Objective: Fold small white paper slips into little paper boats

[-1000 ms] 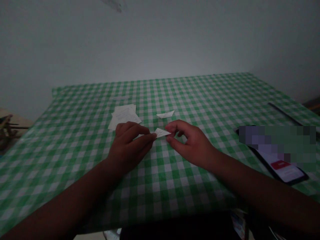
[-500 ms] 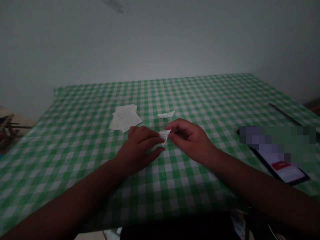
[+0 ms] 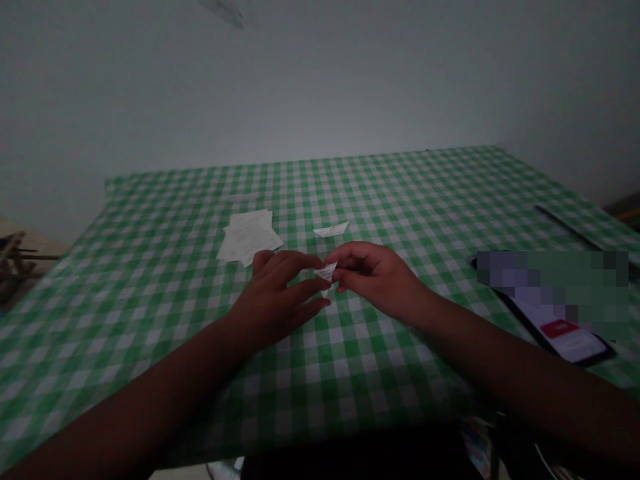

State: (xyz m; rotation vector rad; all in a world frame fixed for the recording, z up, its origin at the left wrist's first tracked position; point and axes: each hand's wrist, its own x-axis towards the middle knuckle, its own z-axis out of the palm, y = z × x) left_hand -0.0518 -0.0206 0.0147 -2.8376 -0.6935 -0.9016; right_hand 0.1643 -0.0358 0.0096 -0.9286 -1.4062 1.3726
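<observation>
Both hands meet over the middle of a table covered with a green-and-white checked cloth [image 3: 150,280]. Between them is a small folded piece of white paper [image 3: 326,273], now a small triangle. My left hand [image 3: 277,297] pinches its left side with fingers closed. My right hand [image 3: 373,273] pinches its right side between thumb and fingers. Just beyond the hands lies another small folded white paper [image 3: 331,230]. A loose stack of white paper sheets [image 3: 249,235] lies to the left of it.
A phone [image 3: 560,327] with a lit screen lies at the right, partly blurred out. A thin dark strip [image 3: 565,223] lies further back on the right. A plain wall stands behind the table; some wooden object [image 3: 13,257] shows at far left.
The paper has gone from a longer flat strip to a smaller triangle. My left hand has shifted right and the two hands have closed in on each other.
</observation>
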